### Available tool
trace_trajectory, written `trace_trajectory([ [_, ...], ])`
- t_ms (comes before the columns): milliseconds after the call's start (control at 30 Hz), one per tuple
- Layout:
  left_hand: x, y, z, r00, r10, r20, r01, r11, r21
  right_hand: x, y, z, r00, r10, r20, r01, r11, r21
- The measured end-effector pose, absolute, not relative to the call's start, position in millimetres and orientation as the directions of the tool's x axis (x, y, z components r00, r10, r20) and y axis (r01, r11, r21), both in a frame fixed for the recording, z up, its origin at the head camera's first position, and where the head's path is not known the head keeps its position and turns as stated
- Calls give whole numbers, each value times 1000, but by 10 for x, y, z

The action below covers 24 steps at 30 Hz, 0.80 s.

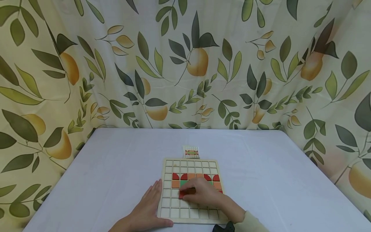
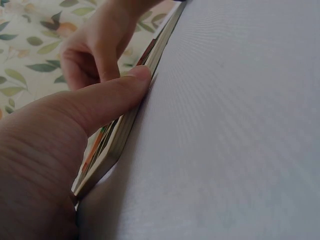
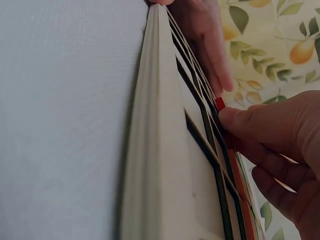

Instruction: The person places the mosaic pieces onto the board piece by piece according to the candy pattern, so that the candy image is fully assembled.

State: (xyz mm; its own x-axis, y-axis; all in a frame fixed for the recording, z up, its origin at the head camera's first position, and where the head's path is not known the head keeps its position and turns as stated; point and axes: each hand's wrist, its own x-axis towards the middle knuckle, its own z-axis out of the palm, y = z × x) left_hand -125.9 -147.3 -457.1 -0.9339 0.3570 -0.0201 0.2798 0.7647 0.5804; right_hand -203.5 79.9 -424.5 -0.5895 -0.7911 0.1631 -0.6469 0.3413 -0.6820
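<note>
A wooden grid board (image 1: 175, 212) lies on the table with several coloured square tiles set in its middle rows. Two-tone red and white tiles (image 1: 184, 177) and orange tiles (image 1: 175, 184) show, along with a bit of green. My right hand (image 1: 204, 192) is over the board and pinches a red tile (image 1: 181, 194) between thumb and fingers, low at a grid cell left of centre. It covers part of the rows behind. My left hand (image 1: 148, 206) rests along the board's left side, fingers straight, its thumb at the front left corner.
A small pattern card (image 1: 190, 152) lies just behind the board. The white-covered table (image 1: 121, 154) stretches around it, and a leaf-and-fruit printed curtain (image 1: 185, 96) hangs at its back and sides. A dark object (image 1: 223, 227) shows at the bottom, near the right sleeve.
</note>
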Motion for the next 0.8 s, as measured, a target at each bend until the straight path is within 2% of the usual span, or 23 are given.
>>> trace_trajectory([
  [533,-1254,-1470,-4552,-934,355,-21,276,762,586,-2046,653,-4274,-598,-775,202,-676,353,-647],
  [800,-1254,-1479,-4562,-932,361,-22,278,756,592,-2064,590,-4278,-614,-768,183,-639,347,-686],
])
